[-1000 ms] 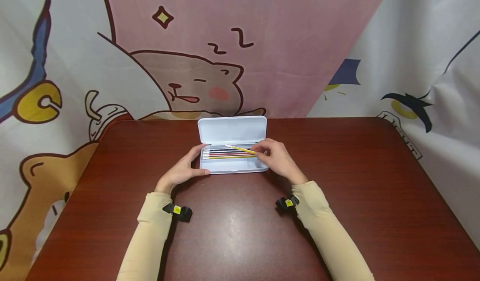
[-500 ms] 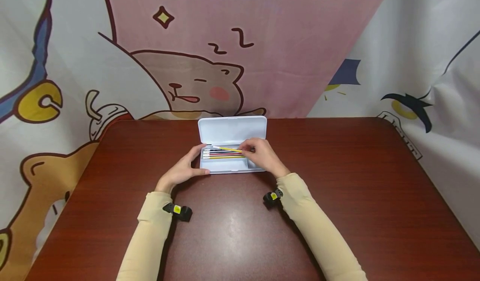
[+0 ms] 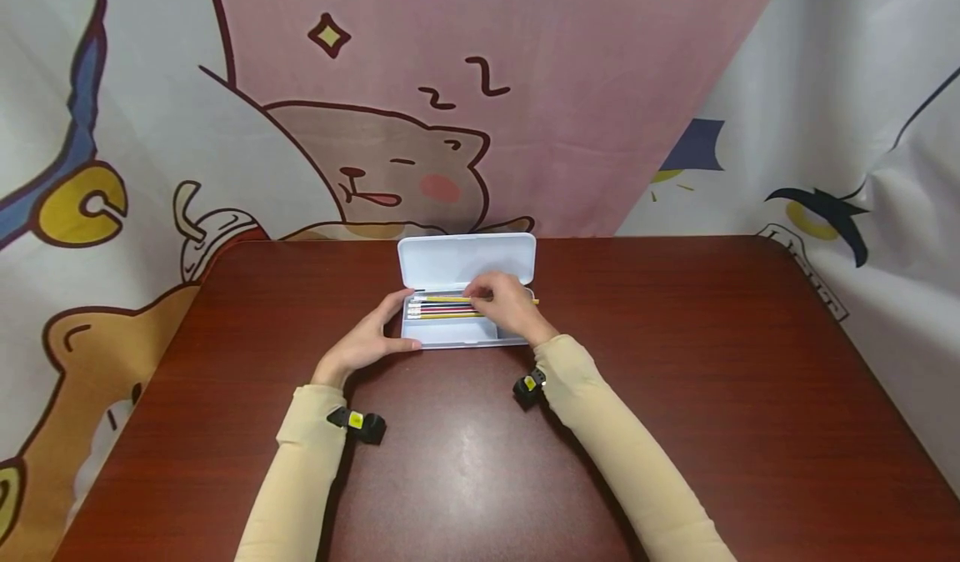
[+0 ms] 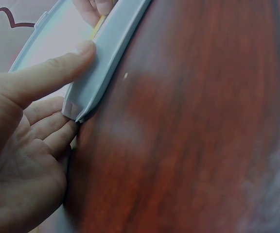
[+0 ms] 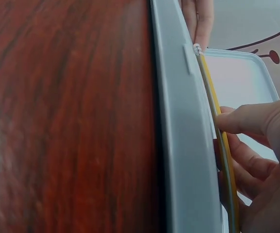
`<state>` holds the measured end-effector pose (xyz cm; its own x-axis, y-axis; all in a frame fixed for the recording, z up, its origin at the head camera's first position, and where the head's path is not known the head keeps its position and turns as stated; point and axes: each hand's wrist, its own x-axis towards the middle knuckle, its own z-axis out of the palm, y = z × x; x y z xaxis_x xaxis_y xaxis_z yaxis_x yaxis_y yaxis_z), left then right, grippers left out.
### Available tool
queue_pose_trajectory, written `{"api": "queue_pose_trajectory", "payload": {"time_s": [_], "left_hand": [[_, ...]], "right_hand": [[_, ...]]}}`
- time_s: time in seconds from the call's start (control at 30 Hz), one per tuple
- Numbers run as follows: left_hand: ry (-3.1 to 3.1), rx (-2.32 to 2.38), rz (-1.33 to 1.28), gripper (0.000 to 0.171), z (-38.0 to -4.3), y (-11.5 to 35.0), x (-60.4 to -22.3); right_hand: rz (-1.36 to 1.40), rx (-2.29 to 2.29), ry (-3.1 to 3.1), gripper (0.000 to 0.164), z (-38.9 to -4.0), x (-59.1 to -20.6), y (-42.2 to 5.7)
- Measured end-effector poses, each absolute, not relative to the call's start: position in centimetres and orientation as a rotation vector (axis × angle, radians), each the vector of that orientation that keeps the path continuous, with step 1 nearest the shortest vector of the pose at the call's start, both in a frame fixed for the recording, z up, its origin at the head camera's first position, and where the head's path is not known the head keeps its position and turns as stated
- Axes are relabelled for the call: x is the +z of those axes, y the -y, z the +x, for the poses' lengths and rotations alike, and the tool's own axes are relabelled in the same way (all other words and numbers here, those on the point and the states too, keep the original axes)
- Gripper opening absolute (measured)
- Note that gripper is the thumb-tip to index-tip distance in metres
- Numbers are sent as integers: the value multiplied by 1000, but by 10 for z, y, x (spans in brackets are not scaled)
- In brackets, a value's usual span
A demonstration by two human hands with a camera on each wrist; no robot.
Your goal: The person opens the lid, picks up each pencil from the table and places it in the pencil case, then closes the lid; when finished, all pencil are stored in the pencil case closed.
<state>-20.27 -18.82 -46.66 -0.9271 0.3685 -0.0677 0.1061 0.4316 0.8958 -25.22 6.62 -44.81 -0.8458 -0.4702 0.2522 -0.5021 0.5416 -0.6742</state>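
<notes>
A white pencil case [image 3: 450, 331] lies open on the table, its lid [image 3: 467, 260] tipped up at the back. Several pencils [image 3: 442, 311] lie side by side inside, white-tipped ends to the left. My left hand [image 3: 362, 348] holds the case's left end, thumb at the front edge and index finger at the back corner. Over the case, my right hand [image 3: 510, 305] pinches a yellow pencil [image 5: 211, 90] between thumb and fingers. That pencil lies nearly level along the back of the row, its right end showing beyond the hand. The hand covers the right part of the row.
The brown wooden table [image 3: 465, 445] stretches around the case. Behind its far edge hangs a cartoon-printed cloth [image 3: 570, 112]. A small black camera [image 3: 367, 427] is strapped at the left wrist, another camera [image 3: 528, 388] at the right.
My right hand has moved left over the case with the yellow pencil, which went from slanted to nearly in line with the row. The left hand has stayed at the case's left end.
</notes>
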Motion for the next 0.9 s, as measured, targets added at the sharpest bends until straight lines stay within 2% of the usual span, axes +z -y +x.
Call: {"api": "queue_pose_trajectory", "payload": {"time_s": [0.4, 0.9], "left_hand": [[-2423, 1509, 431, 86, -202, 189, -465], [-2419, 1522, 432, 87, -203, 189, -466]], "right_hand": [[811, 1165, 2710, 13, -250, -448, -54], [635, 1375, 2590, 13, -245, -439, -76]]}}
